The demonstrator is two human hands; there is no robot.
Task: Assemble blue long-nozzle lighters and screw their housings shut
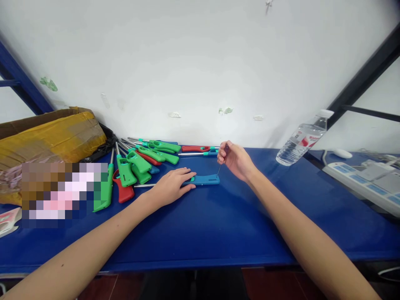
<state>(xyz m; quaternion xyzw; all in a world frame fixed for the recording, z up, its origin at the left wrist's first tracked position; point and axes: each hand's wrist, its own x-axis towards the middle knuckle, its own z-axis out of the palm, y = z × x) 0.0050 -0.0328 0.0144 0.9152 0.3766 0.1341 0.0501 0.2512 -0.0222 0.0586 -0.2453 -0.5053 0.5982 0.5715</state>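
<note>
A blue long-necked gas lighter (204, 180) lies on its side on the table, its metal barrel pointing left. My left hand (172, 185) rests over its trigger part, thumb on the near side and fingers on the far side, holding it down. Above the handle's right end, my right hand (236, 160) pinches a thin screwdriver (219, 168). The screwdriver's tip is at the end of the blue handle, and its grip is hidden by my fingers. Behind my hands lie a red lighter (195, 148) and another lighter with a teal trigger (211, 153), partly covered by my right hand.
A pile of green and red lighters (140, 160) spreads left of my hands. Farther left stands a taped cardboard box (59, 135). A water bottle (301, 139) leans at the back right, near a power strip (359, 179). The white wall (200, 75) bounds the blue table (200, 233).
</note>
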